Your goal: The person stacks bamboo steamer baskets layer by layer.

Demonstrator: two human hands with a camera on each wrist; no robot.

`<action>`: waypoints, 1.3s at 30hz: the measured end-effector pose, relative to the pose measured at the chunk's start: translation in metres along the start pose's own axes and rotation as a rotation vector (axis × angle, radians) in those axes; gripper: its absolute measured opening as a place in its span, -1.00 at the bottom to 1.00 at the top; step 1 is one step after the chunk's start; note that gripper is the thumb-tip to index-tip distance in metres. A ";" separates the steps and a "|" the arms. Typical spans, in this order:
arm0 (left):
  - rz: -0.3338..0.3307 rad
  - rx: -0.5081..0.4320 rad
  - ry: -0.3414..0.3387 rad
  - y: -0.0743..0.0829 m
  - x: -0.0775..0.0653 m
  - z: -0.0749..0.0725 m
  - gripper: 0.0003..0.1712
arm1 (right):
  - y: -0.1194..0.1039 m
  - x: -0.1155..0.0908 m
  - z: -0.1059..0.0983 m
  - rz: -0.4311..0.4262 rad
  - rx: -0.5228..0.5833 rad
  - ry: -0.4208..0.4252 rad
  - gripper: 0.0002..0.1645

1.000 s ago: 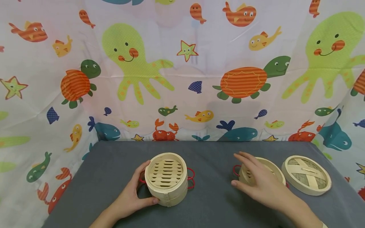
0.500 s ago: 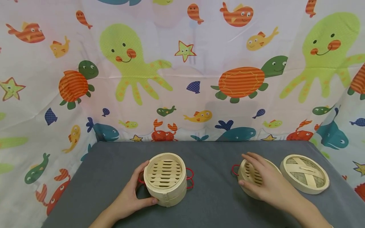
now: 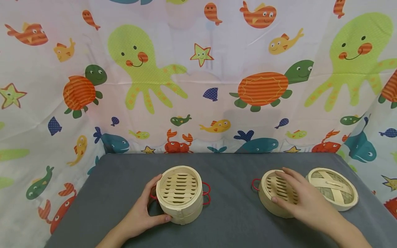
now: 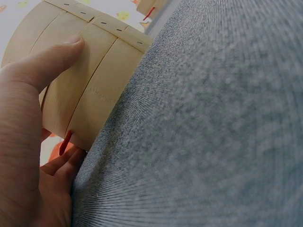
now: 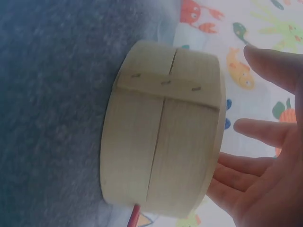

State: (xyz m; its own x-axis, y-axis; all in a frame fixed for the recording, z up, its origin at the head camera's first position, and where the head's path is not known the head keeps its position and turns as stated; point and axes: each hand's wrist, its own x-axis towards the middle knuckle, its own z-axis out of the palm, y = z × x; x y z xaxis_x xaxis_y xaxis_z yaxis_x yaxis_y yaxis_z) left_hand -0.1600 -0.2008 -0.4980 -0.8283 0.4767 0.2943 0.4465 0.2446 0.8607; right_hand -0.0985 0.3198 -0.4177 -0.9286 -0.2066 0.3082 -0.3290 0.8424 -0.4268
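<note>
A stack of two small round bamboo steamer baskets [image 3: 180,193], with a slatted top and red loop handles, stands left of centre in the head view. My left hand [image 3: 142,212] grips the stack's left side, thumb at the front and fingers toward the back. In the left wrist view, the thumb [image 4: 59,59] lies against its wall. A single bamboo steamer basket [image 3: 274,196] sits on the right, slats facing up. Over its right side is my right hand [image 3: 310,203], fingers loosely spread. The right wrist view shows thumb and index finger apart from the basket wall [image 5: 161,132]; contact farther back cannot be told.
A round bamboo lid [image 3: 336,187] with crossed strips lies to the right of the single basket, partly behind my right hand. Everything stands on a dark grey cloth-covered table [image 3: 226,220]. Behind it hangs a curtain [image 3: 204,103] printed with sea animals.
My right hand has moved right across the single basket, uncovering more of its slats. The left hand and the stack hold their place. The view has shifted very slightly.
</note>
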 end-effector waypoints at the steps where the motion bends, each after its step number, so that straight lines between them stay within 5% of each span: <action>1: -0.005 -0.006 -0.001 0.000 0.000 0.000 0.42 | 0.002 -0.001 -0.001 -0.002 0.003 0.005 -0.06; 15: 0.003 -0.015 -0.001 0.000 0.000 0.000 0.42 | 0.027 -0.010 -0.005 0.070 0.041 -0.013 -0.01; 39: 0.018 -0.010 0.000 0.002 0.000 0.001 0.43 | 0.042 -0.012 -0.014 0.166 0.095 -0.198 0.27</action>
State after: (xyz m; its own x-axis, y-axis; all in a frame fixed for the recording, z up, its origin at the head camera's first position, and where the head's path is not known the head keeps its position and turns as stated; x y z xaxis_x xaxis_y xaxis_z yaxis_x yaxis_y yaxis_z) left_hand -0.1586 -0.1991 -0.4964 -0.8201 0.4813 0.3095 0.4581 0.2279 0.8592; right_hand -0.0988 0.3642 -0.4278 -0.9835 -0.1711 0.0588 -0.1756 0.8245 -0.5380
